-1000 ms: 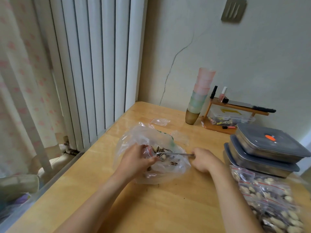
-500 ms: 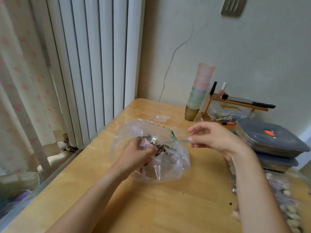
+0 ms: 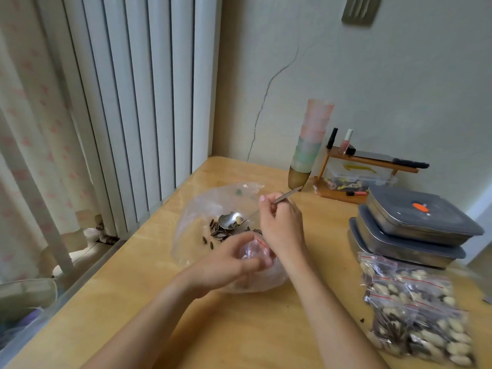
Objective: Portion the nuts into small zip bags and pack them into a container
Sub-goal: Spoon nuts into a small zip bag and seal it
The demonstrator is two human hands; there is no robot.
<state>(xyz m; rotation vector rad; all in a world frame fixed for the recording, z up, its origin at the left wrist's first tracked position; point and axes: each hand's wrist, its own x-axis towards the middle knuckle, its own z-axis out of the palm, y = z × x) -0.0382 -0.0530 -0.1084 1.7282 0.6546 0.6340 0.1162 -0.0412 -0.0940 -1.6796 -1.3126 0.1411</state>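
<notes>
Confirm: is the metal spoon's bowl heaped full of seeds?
No. The metal spoon, held by the right hand inside the large clear plastic bag, carries only one pale nut.

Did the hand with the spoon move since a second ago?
Yes. The right hand was low on the table beside the big plastic bag; now it is raised over the bag, nearer the cup stack, tilting the spoon.
</notes>
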